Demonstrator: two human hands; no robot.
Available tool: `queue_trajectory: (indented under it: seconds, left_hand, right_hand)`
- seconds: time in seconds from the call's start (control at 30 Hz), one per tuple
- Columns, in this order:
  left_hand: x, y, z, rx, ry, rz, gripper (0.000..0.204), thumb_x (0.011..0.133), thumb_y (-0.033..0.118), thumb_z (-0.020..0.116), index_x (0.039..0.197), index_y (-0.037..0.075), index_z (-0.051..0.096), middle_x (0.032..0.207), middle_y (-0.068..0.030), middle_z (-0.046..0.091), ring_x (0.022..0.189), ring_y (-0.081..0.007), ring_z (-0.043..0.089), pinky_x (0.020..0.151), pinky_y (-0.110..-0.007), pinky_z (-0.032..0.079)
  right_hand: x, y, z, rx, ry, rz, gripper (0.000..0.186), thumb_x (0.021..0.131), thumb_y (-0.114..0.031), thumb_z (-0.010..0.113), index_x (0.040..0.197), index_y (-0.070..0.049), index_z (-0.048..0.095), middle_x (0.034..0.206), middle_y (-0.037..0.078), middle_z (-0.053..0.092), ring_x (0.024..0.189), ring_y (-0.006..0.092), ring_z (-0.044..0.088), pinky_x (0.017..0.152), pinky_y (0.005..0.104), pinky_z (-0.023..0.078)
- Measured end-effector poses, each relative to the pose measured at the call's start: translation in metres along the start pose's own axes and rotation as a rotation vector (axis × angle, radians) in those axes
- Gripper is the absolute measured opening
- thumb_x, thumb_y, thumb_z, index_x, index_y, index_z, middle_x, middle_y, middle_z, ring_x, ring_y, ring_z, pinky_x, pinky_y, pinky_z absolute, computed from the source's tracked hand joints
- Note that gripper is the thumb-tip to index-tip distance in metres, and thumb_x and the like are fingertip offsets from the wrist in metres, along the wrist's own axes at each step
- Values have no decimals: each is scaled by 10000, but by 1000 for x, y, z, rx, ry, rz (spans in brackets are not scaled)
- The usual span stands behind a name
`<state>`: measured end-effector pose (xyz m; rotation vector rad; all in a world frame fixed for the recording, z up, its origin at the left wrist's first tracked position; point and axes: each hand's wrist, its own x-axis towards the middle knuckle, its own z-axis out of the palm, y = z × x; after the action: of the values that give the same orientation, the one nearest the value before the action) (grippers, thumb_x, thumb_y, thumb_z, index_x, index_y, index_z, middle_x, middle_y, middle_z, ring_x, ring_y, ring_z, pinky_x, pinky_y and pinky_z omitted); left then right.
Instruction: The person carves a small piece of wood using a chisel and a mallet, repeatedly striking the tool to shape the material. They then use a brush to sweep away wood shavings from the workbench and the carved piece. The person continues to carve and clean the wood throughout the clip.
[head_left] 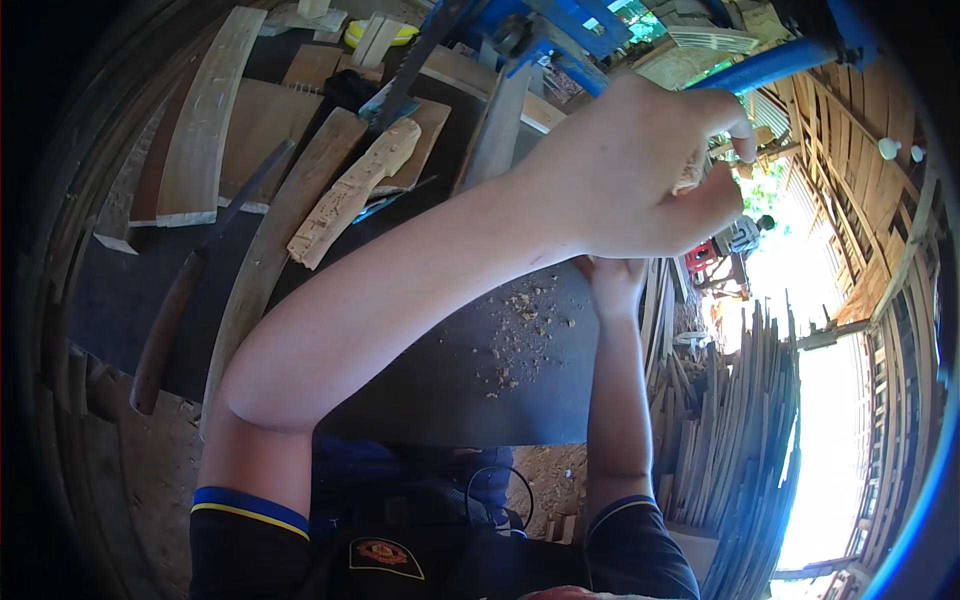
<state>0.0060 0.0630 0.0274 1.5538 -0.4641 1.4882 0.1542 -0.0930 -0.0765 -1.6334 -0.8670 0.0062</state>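
Observation:
My left hand (pixel 640 165) is raised over the right side of the dark table, its arm crossing the view from the lower left. Its fingers are curled, and a pale, wood-coloured bit (pixel 690 175) shows between thumb and fingers; I cannot make out what it is. Just below and behind it is my right hand (pixel 618 272), its fingers mostly hidden by the left. A small brown edge (pixel 585 264) shows beside it. Wood chips (pixel 520 335) lie scattered on the table (pixel 430 390) between my forearms. A roughly carved piece of wood (pixel 358 190) lies beyond my left forearm.
At the left lie a file with a wooden handle (pixel 168 325), a long wooden strip (pixel 280 225) and several boards (pixel 210 120). A toothed saw blade (pixel 420 60) and blue metal frame (pixel 560 35) stand at the far side. Wood strips (pixel 730 430) are stacked right; a person (pixel 742 235) is far off.

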Motion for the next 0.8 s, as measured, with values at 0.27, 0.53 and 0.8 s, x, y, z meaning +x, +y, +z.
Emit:
queue_trajectory:
  seconds: [0.27, 0.53, 0.8]
  left_hand:
    - [-1, 6, -5, -1, -46, -33, 230, 852, 212, 583, 980, 41, 667, 534, -26, 525, 490, -99, 544, 477, -259, 397]
    - [-2, 8, 1, -32, -39, -6, 216, 800, 150, 585, 916, -8, 676, 479, -57, 547, 403, -145, 561, 413, -281, 409]
    - [-3, 1, 8, -80, 70, 90, 188, 798, 122, 552, 891, 18, 679, 492, -46, 544, 417, -118, 548, 411, -272, 382]
  right_hand:
    - [-13, 10, -36, 85, -100, 163, 206, 860, -29, 515, 1044, -17, 422, 992, 162, 572, 868, 255, 642, 633, 353, 600]
    - [-14, -5, -23, 216, -93, 130, 214, 904, 20, 540, 1035, -47, 383, 993, 163, 606, 958, 261, 653, 724, 361, 588]
    - [-22, 20, -44, 127, 65, 58, 143, 820, 54, 469, 895, -50, 405, 778, 120, 602, 708, 211, 642, 514, 296, 557]
